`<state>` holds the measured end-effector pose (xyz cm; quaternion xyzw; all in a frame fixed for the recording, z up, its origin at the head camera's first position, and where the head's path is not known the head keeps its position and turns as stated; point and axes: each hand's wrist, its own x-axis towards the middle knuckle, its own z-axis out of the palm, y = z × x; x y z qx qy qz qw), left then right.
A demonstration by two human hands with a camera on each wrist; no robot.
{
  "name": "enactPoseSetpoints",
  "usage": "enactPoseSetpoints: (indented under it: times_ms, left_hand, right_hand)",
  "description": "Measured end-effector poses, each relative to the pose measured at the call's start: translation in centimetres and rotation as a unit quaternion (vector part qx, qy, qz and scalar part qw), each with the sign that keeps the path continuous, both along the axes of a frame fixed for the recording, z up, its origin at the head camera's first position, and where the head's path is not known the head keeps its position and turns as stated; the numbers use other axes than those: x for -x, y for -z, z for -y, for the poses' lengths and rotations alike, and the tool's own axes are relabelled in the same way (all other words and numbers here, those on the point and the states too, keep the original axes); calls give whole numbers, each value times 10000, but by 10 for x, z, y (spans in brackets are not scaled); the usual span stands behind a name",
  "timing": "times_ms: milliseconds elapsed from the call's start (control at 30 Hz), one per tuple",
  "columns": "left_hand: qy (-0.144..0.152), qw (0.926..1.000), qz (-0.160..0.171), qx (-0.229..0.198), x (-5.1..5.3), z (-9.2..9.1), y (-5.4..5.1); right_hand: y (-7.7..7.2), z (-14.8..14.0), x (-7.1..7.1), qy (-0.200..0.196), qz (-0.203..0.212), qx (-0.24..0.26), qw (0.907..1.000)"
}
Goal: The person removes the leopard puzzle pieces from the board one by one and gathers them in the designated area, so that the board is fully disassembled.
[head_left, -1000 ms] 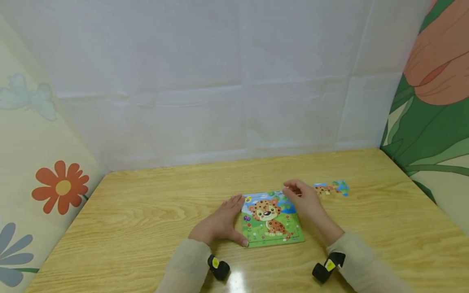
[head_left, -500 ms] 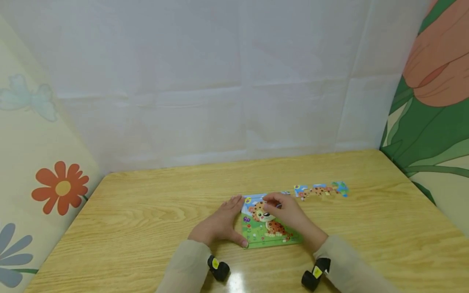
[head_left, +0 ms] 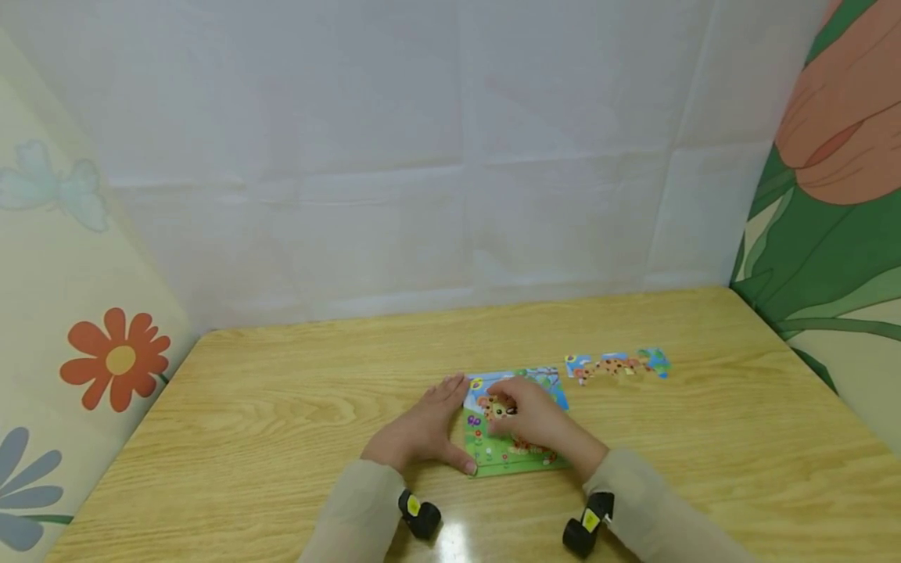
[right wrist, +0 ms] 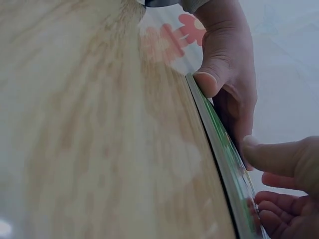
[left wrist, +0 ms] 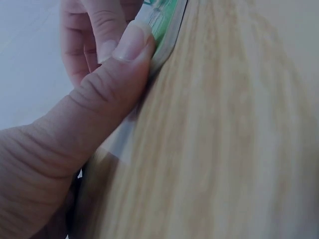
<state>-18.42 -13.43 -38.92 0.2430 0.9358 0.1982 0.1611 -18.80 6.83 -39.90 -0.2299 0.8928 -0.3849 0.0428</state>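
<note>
A square jigsaw puzzle board point(head_left: 521, 469) with a cartoon leopard on green grass lies flat on the table. My left hand point(head_left: 422, 426) braces its left side: the thumb rests on the near corner and the straight fingers lie along the far part of the edge. Over the leopard's face is my right hand point(head_left: 536, 418), its fingers loosely bent. In the right wrist view, the right thumb point(right wrist: 271, 157) stands apart from its fingers, whose tips come close to the board's surface. No loose piece shows between them. The right hand covers part of the picture.
Several loose puzzle pieces point(head_left: 612, 366) lie in a row on the wooden table point(head_left: 296, 414), beyond the board's far right corner. A white cloth point(head_left: 394, 195) hangs at the back. Walls with painted flowers stand at both sides.
My right hand has moved left and nearer, from the board's far right corner to over the leopard's face. The left end of the piece row came into sight. My left hand has stayed put.
</note>
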Motion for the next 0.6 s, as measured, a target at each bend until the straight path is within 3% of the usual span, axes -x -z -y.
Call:
enactPoseSetpoints:
  times_ms: [400,600]
  left_hand:
    - [-16,10000,23,-34,0,-1,1]
    - [-2,10000,6,-42,0,0,0]
  right_hand:
    - [-3,3,3,-272,2,-342,9990]
    - [-5,6,5,-328,248,-261,9988]
